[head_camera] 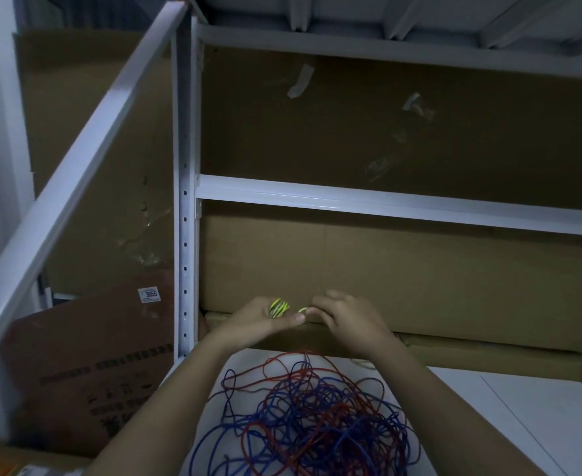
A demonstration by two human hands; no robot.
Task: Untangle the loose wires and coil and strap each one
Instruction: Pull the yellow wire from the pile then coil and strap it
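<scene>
A tangled heap of red and blue wires (313, 417) lies on the white shelf surface (529, 417) below my arms. Raised above it, my left hand (258, 319) grips a small coil of yellow-green wire (278, 308), its loops showing between my fingers. My right hand (346, 316) sits close beside the left and pinches a short loop of the same yellow-green wire (302, 309) between thumb and fingertips. Most of the coil is hidden inside my left palm.
A white metal rack upright (185, 214) and crossbeam (385, 204) frame the space. Large cardboard boxes (385, 276) stand behind my hands, a long flat box (488, 355) lies under them, and a labelled carton (93, 365) leans at the lower left.
</scene>
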